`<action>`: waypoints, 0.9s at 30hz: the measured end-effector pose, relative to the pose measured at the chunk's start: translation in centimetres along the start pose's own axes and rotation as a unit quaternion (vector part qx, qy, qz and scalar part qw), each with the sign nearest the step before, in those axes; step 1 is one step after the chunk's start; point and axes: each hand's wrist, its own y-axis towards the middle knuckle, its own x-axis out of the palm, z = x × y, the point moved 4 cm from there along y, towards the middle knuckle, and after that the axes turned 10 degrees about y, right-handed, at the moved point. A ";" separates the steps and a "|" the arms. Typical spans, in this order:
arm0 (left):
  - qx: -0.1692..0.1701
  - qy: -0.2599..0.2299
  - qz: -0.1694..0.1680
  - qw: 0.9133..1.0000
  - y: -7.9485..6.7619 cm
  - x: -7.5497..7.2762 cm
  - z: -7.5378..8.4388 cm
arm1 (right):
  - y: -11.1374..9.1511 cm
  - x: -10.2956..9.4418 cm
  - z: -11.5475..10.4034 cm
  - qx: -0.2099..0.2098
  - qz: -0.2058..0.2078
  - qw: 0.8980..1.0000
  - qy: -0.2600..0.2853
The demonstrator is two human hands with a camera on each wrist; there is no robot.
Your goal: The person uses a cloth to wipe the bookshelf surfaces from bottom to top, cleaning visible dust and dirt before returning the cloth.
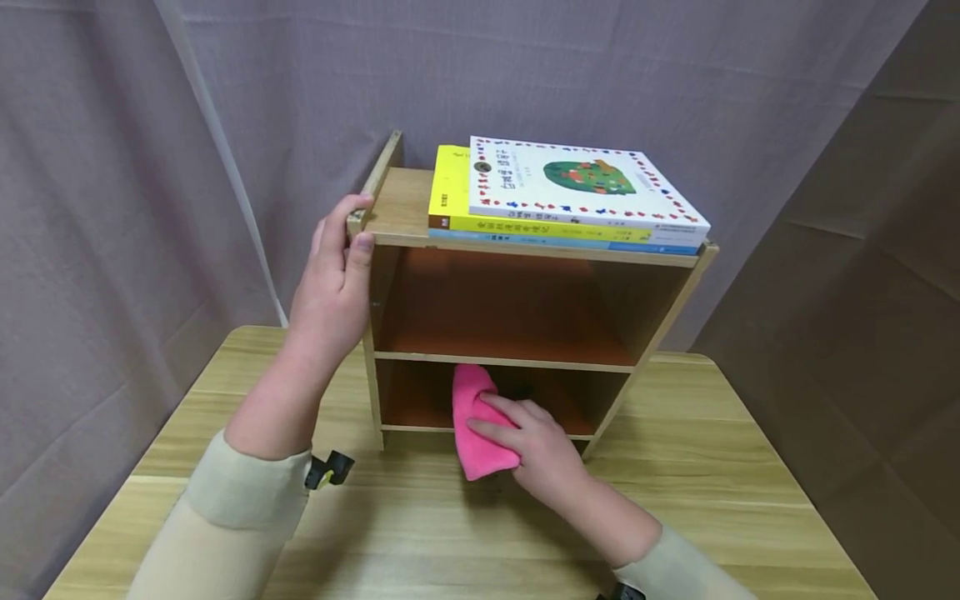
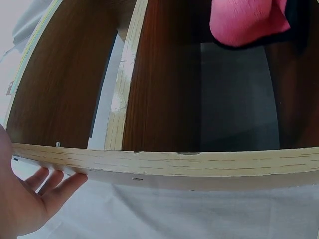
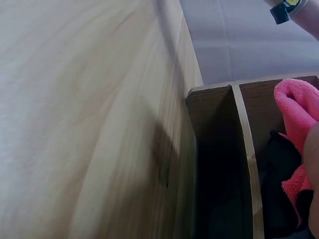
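I hold the wooden shelf (image 1: 408, 200) by its upper left corner with my left hand (image 1: 330, 292), presumably bracing it against sliding while I work low on it. My right hand (image 1: 540, 446) grips a folded pink cloth (image 1: 474, 454) at the mouth of the shelf's lower compartment; bunched, it likely fits inside more easily. Stacked books (image 1: 600, 187) lie on the shelf's top, away from the cloth.

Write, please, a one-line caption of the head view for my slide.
A left hand grips a wooden shelf topped with books; the right hand holds a pink cloth at its lower compartment.
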 end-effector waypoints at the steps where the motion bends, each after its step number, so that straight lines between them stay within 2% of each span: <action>1: 0.001 0.001 0.000 1.000 0.0 0.0 0.0 | -0.2 -0.2 -0.1 -0.003 0.005 1.000 -0.001; 9: -0.001 0.002 -0.003 1.000 -0.1 0.0 0.0 | -1.9 -2.0 -0.6 -0.005 0.037 0.999 0.006; 16: -0.008 0.008 0.000 1.000 -0.3 0.0 -0.1 | -3.9 -3.5 -0.8 0.018 0.042 0.999 0.021; 22: -0.008 0.022 0.005 1.000 -0.2 0.0 0.0 | -5.5 -4.8 -1.1 0.020 0.065 0.998 0.016; 27: -0.006 0.028 0.011 1.000 -0.2 0.2 -0.1 | -7.1 -5.8 -1.3 0.051 0.058 0.997 0.017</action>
